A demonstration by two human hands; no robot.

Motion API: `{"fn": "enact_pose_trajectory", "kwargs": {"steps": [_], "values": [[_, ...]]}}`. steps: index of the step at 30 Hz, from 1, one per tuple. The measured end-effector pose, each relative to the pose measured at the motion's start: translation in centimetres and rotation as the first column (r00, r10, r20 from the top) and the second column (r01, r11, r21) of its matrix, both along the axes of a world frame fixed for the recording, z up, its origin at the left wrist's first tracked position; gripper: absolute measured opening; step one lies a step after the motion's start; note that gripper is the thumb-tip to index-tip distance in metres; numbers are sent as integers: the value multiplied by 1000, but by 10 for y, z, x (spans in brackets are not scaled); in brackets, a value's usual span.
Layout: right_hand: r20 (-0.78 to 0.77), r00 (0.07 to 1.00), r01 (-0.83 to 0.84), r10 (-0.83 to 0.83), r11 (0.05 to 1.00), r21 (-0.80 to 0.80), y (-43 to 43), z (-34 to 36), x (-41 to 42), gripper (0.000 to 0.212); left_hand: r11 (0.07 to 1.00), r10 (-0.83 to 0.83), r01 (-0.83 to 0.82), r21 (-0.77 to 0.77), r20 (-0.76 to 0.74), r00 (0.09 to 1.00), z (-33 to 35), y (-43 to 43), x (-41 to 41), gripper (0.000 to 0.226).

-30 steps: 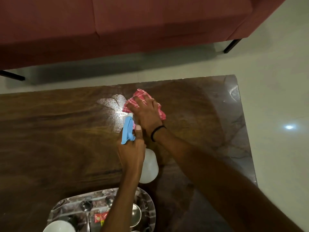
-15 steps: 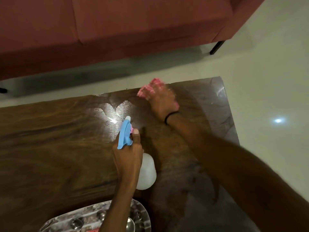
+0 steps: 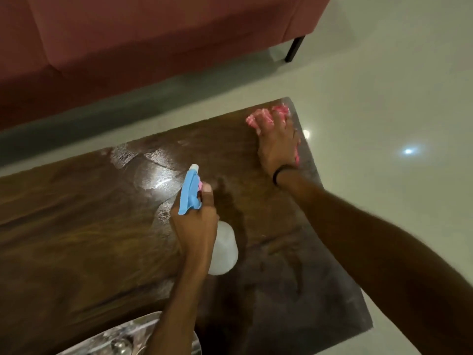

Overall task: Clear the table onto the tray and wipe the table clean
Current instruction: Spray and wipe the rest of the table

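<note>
Wiping has reached the dark wooden table's [image 3: 76,226] far corner, your flat right hand [image 3: 277,147] pressing the pink checked cloth [image 3: 257,119], left hand [image 3: 195,226] gripping the blue-triggered white spray bottle [image 3: 224,249].

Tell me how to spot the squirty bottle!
Look at the long brown wooden table in front of the red sofa. Near its middle, the left hand grips a spray bottle. It has a white body and a sky-blue trigger top, unlike the pink cloth under the right hand at the far corner.

Dark wooden table [image 3: 76,239], wet sheen [image 3: 153,175], pink cloth [image 3: 256,119] at far-right corner, steel tray [image 3: 102,335] at near edge
</note>
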State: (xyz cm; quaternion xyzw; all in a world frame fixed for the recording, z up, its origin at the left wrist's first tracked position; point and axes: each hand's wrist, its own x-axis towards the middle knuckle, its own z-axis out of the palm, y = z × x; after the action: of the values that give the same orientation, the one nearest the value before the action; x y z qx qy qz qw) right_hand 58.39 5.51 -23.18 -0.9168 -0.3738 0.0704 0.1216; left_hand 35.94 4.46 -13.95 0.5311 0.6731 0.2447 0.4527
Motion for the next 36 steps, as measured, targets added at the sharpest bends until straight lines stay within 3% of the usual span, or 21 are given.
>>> {"fn": "enact_pose_trajectory", "kwargs": {"steps": [3,6,9,12,15,18,21,23,24,26,28,29,32,34,36], "values": [[-19,985,-174,174,984,-30,-37,-1,-36,48,1000,18,-18,23,4,1000,3,-2,15,25],[75,942,-323,327,944,-60,-5,-7,8,50,999,-16,16,32,-4,1000,0,-8,25,19],[34,994,-99,99,995,-12,0,-5,59,42,999,-21,19,32,50,999,1,-10,32,16],[-13,995,97,-97,995,26,-45,2,18,45,998,-32,30,53,22,999,6,-15,36,17],[12,992,-123,123,992,-8,-57,-9,-25,58,997,-11,12,71,-12,1000,5,-22,43,26],[67,951,-302,303,953,-32,-10,-9,17,54,995,-28,29,100,-2,1000,0,-34,44,23],[-4,997,-76,76,997,-12,-2,-4,53,48,990,-54,51,130,20,998,1,-46,43,22],[-40,994,101,-101,995,-8,-43,2,18,55,989,-77,78,127,-12,997,4,-53,39,19],[-19,996,84,-84,996,-1,-69,3,-12,59,991,-70,72,115,-21,997,6,-56,39,17],[-32,987,-156,155,988,-24,-119,1,-68,65,993,-66,67,101,-20,998,9,-63,34,18],[-34,932,-363,362,927,-90,-131,-7,-62,66,987,-73,70,142,16,997,11,-71,30,32],[-19,929,-370,371,922,-112,-121,-10,-42,67,985,-83,77,151,32,996,10,-74,29,36],[-54,991,-126,120,984,-126,-123,-8,-13,61,985,-104,97,145,39,994,9,-87,28,27],[-88,996,15,-26,992,-127,-158,0,-48,65,979,-123,118,167,20,992,13,-95,29,20],[-129,992,-19,2,991,-129,-208,9,-93,64,972,-153,148,182,17,988,18,-102,27,15]]}}
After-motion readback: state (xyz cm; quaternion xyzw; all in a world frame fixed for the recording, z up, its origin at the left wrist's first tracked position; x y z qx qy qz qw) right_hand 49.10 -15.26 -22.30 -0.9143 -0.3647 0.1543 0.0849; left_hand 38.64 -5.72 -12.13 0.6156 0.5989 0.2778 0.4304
